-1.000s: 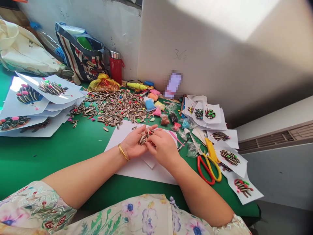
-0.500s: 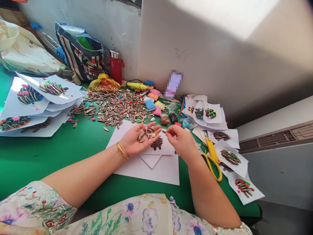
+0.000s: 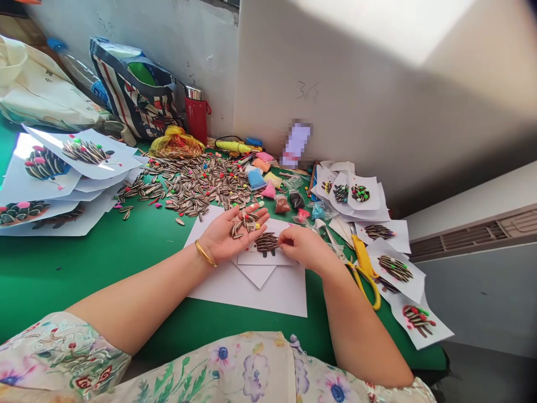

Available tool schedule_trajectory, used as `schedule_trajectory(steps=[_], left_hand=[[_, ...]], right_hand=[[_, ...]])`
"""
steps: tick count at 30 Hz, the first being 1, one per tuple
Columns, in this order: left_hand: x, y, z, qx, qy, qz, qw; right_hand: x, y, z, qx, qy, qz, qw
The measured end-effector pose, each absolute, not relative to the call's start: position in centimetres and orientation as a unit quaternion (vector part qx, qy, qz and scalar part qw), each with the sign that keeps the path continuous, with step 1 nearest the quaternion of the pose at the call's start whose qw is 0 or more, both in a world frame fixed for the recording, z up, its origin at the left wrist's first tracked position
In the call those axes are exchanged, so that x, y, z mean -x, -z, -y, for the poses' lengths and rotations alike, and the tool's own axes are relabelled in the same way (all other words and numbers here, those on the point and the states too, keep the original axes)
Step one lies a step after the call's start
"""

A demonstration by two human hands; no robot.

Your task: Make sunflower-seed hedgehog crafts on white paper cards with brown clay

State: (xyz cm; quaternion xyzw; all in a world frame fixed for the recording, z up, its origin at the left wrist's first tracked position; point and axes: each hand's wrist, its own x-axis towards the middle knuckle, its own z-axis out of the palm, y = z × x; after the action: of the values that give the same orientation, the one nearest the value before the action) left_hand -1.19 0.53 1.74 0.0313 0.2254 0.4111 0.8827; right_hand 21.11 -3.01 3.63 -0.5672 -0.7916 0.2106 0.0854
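Observation:
My left hand (image 3: 224, 234) lies palm up and cupped, holding a small heap of striped sunflower seeds (image 3: 244, 225) with a few coloured bits among them. Below its fingertips, a hedgehog shape (image 3: 267, 243) made of dark seeds sits on a white paper card (image 3: 255, 259). My right hand (image 3: 306, 246) is closed in a pinch at the right edge of that shape. The seed between its fingertips is mostly hidden now. Under the card are more white sheets (image 3: 268, 296).
A wide pile of sunflower seeds (image 3: 201, 184) spreads behind my left hand. Bags of coloured clay (image 3: 256, 179) lie beyond the card. Yellow-handled scissors (image 3: 367, 285) are right of my right forearm. Finished seed pictures lie in stacks at left (image 3: 86, 151) and right (image 3: 395, 268).
My right hand has moved down with a seed, from above the card to the hedgehog's right edge. My left hand has shifted slightly left, uncovering more of the shape.

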Motion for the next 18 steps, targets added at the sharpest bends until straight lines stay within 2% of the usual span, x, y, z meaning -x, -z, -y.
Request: schedule_trajectory(steps=[18], left_hand=[[1.3,-1.7,-0.5,-0.032,-0.403,-0.235,0.884]], right_hand=[[-19.8,-3.2,3.0,0.565,-0.169,0.807,0.04]])
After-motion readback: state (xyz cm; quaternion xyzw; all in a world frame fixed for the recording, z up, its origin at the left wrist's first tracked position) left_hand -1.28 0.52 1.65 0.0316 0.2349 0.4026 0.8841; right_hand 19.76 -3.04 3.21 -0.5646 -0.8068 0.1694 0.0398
